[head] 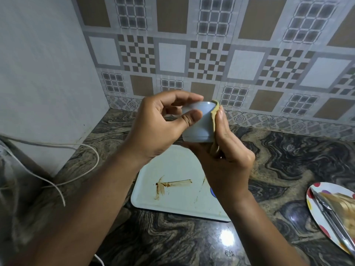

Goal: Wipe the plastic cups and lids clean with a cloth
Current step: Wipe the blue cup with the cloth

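Head view: your left hand (153, 127) is gripping pale blue cup (199, 129), thumb on wall, fingers (184, 97) curling over its top. Your right hand (228, 152) is pressing tan cloth (214, 116) against cup's right side, fingers pinching cloth. You're holding cup in air above brown-smeared white tray (172, 200) lying on marbled bench (278, 160). Patterned tile wall (211, 45) standing behind; white cable (87, 166) trailing at left; spotted plate (311, 196) sitting at right.

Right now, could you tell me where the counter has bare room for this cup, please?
Bare counter lies between the white tray and the spotted plate, and in front of the tray. The left is crowded by a white cable.
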Demonstrator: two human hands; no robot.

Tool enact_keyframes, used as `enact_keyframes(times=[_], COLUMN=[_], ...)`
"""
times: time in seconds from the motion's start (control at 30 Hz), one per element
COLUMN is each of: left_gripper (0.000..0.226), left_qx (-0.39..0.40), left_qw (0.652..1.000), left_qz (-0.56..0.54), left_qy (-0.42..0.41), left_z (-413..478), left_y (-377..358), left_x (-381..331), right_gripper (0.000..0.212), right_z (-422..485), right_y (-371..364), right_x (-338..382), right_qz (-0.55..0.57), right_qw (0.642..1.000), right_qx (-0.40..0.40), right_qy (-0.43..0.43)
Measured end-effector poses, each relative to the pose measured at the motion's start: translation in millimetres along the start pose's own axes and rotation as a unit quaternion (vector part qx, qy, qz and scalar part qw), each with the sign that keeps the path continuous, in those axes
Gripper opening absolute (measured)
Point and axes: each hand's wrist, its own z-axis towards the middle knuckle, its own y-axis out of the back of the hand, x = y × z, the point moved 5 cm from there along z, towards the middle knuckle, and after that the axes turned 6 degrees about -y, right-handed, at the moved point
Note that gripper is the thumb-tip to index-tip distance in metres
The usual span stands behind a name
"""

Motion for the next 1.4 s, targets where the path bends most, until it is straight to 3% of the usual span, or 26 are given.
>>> enact_keyframes(times=[0.2, 0.33, 0.43, 0.5, 0.6, 0.67, 0.77, 0.87, 0.93, 1.13, 1.2, 1.33, 1.4], left_gripper=[0.018, 0.015, 0.030, 0.033, 0.020, 0.017, 0.013, 0.019, 0.025, 0.025, 0.023, 0.015, 0.010], left_qx=[-0.027, -0.024, -0.007, -0.021, -0.038, -0.031, -0.032, -0.019, -0.019, -0.018, -0.019, -0.022, -0.016], left_qw=[0.981, 0.994, 0.999, 0.998, 0.989, 0.986, 0.986, 0.998, 0.999, 0.969, 0.960, 0.993, 1.000], left_qz=[-0.151, -0.069, 0.022, -0.030, -0.105, -0.127, -0.125, -0.026, -0.008, -0.196, -0.226, -0.089, -0.010], left_qy=[0.115, 0.082, 0.039, 0.050, 0.093, 0.108, 0.106, 0.055, 0.032, 0.146, 0.165, 0.076, 0.019], left_z=[-5.2, -7.6, -9.5, -10.0, -8.5, -8.4, -7.5, -6.7, -7.3, -6.7, -7.1, -4.5, -5.1], left_y=[2.4, 1.7, -0.8, 1.0, 4.9, 2.8, 2.8, 4.8, 3.8, -0.8, -2.5, 3.3, 1.6], left_x=[18.1, 13.8, 5.3, 5.3, 12.7, 17.0, 17.7, 13.8, 11.6, 20.4, 22.7, 15.0, 6.3], right_gripper=[0.074, 0.073, 0.074, 0.075, 0.073, 0.074, 0.073, 0.075, 0.075, 0.078, 0.076, 0.074, 0.074], right_z=[-4.4, -5.0, -7.4, -9.8, -12.3, -12.8, -8.5, -6.1, -6.2, -5.6, -4.8, -1.9, -1.8], right_y=[-9.1, -8.8, -7.5, -6.6, -10.3, -12.2, -10.2, -4.5, -3.6, -9.1, -8.1, -3.5, -4.3], right_x=[-16.3, -5.0, -4.4, -10.2, -21.6, -24.0, -14.3, 0.2, -0.1, -16.5, -13.8, 1.4, 3.5], right_qz=[0.137, 0.033, -0.004, 0.041, 0.162, 0.175, 0.117, 0.017, 0.017, 0.179, 0.176, 0.025, 0.010], right_qw=[0.982, 0.997, 0.999, 0.998, 0.976, 0.970, 0.986, 0.999, 0.999, 0.972, 0.972, 0.999, 0.999], right_qx=[0.043, 0.050, 0.043, 0.032, 0.041, 0.052, 0.049, 0.034, 0.026, 0.034, 0.037, 0.029, 0.030], right_qy=[-0.124, -0.043, -0.007, -0.042, -0.142, -0.159, -0.112, -0.017, -0.015, -0.149, -0.149, -0.020, 0.004])
